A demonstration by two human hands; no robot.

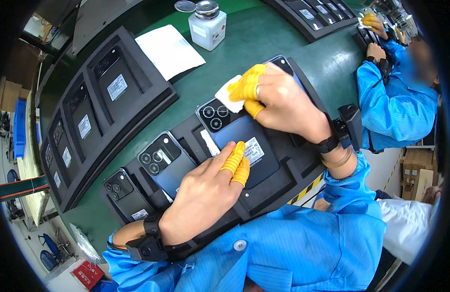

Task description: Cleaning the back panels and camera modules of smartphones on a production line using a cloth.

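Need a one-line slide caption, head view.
Right hand holds white cloth at top of blue phone; left hand touches the phone's back.

Yellow finger cots [244, 88], white cloth [226, 99], blue phone [240, 131], black trays [154, 82], green table [327, 68]; that blue smock [307, 243] here is pinstriped.

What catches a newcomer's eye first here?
Probably the bright yellow finger covers at the centre: the right hand holds a white cloth at the camera end of a blue phone, while the left hand rests on its back. Next, the black tray of dark phones at left, and the white bottle at top.
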